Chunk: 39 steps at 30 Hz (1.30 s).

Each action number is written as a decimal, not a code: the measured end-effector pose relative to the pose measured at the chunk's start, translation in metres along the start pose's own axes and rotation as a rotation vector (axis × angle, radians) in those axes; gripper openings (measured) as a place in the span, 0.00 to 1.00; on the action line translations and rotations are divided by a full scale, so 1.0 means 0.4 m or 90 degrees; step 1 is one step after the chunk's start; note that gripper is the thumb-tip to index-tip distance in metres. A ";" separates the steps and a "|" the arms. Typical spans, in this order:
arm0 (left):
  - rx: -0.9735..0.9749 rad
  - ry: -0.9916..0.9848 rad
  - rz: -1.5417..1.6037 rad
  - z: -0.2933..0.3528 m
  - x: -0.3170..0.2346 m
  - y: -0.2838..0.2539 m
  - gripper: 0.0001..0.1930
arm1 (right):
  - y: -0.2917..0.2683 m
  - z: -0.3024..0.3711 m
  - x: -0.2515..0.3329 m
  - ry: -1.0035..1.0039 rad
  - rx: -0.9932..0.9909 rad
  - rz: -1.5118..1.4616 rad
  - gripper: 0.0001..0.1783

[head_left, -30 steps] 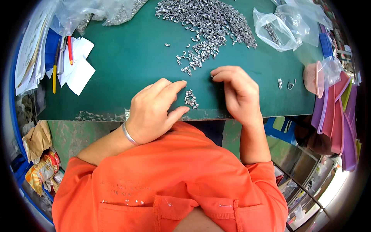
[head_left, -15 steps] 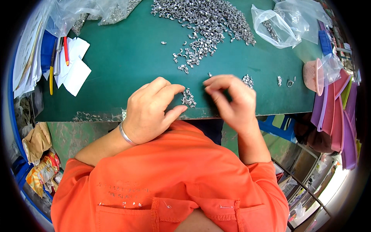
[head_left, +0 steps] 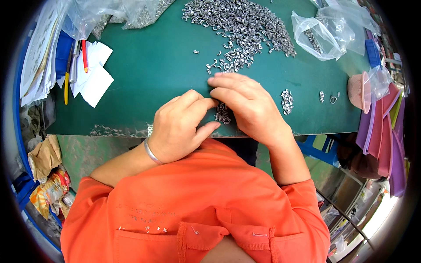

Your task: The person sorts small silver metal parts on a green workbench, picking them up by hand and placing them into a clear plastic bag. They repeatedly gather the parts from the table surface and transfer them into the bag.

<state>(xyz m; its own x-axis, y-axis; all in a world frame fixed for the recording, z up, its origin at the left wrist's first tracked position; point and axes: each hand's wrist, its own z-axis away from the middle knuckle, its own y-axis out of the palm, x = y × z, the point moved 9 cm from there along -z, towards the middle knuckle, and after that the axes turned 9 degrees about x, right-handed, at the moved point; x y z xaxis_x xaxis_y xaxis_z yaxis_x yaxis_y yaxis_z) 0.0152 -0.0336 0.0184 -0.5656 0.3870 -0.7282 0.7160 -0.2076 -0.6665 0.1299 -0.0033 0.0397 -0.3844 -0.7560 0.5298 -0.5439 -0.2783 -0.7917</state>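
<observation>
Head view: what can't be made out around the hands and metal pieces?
All in the head view:
Right hand: blurred at the tips; its back hides the palm, so anything held can't be told.
Left hand: its own back hides the palm.
Small cluster of curved metal pieces: partly covered by the right hand.
Large heap of curved metal pieces: cut off by the top edge.
</observation>
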 end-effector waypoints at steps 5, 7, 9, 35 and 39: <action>0.004 -0.008 0.016 0.005 0.002 -0.001 0.20 | -0.050 0.039 -0.061 0.059 0.019 0.035 0.15; 0.004 -0.007 0.012 0.004 0.005 0.001 0.21 | -0.089 0.056 -0.071 0.077 -0.046 0.046 0.17; 0.015 -0.011 0.008 0.003 0.005 0.001 0.21 | -0.080 0.074 -0.066 0.071 -0.035 0.026 0.17; 0.039 0.119 -0.106 -0.177 -0.020 -0.027 0.08 | -0.055 0.095 -0.041 0.159 -0.163 0.117 0.14; 0.067 0.125 -0.079 -0.169 -0.023 -0.030 0.08 | -0.063 0.116 -0.030 0.104 -0.232 0.081 0.13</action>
<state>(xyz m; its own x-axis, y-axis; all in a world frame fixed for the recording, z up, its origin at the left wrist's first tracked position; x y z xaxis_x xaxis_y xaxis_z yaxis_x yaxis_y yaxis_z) 0.0393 0.0260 0.0440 -0.5494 0.5800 -0.6014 0.5931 -0.2363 -0.7697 0.1826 -0.0147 0.0392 -0.5632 -0.6583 0.4995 -0.7015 0.0614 -0.7101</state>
